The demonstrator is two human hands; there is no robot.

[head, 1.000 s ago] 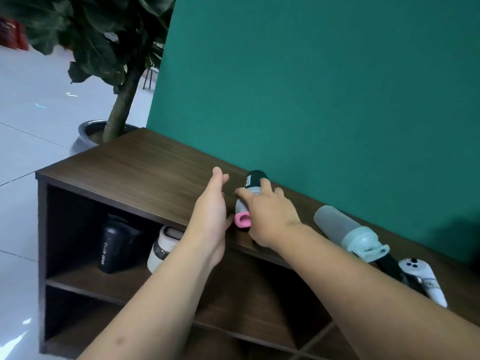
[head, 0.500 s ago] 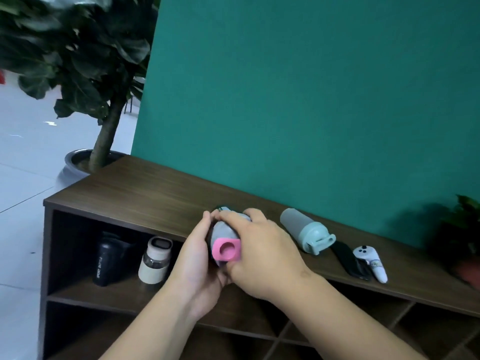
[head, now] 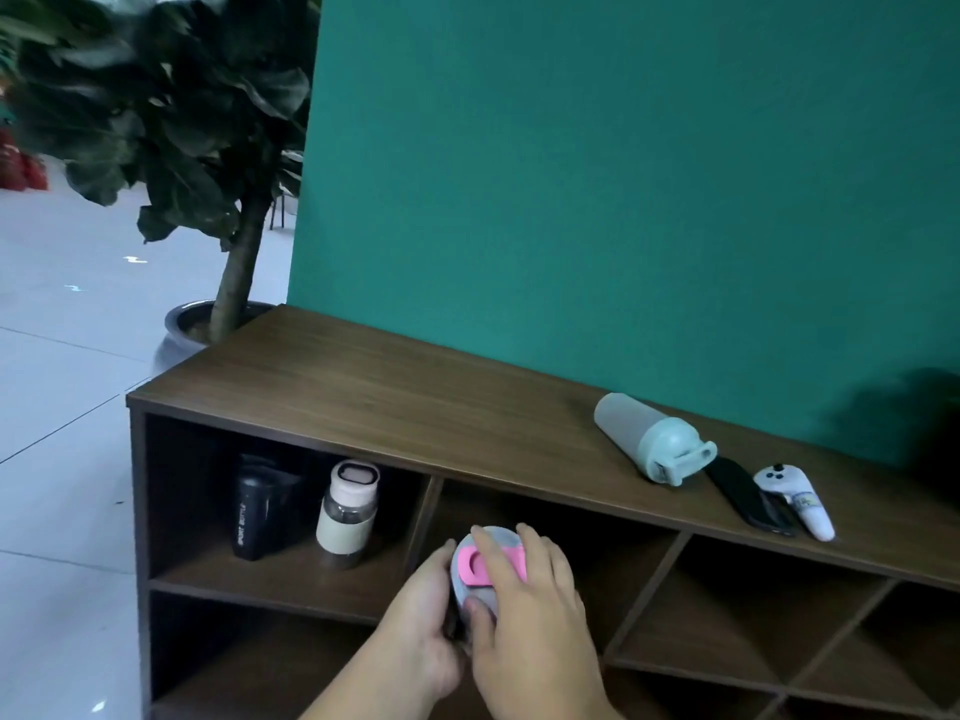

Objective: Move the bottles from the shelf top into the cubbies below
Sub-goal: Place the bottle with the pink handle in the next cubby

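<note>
Both hands hold a bottle with a grey lid and pink handle (head: 480,566) in front of the second upper cubby (head: 613,558) of the brown shelf (head: 363,397). My left hand (head: 421,621) cups its left side and my right hand (head: 530,610) wraps over its top and right side; the bottle's body is hidden. A frosted bottle with a mint lid (head: 649,439) lies on its side on the shelf top. In the leftmost upper cubby stand a black sport bottle (head: 260,506) and a cream bottle with a pale pink lid (head: 348,506).
A black phone (head: 748,493) and a white controller (head: 795,501) lie on the shelf top, right of the mint-lidded bottle. A green wall backs the shelf. A potted plant (head: 171,122) stands at its left end on a tiled floor. Lower cubbies have diagonal dividers.
Both hands lifted the pink-handled bottle off the shelf top and brought it down in front of the second upper cubby. The view has pulled back and shifted.
</note>
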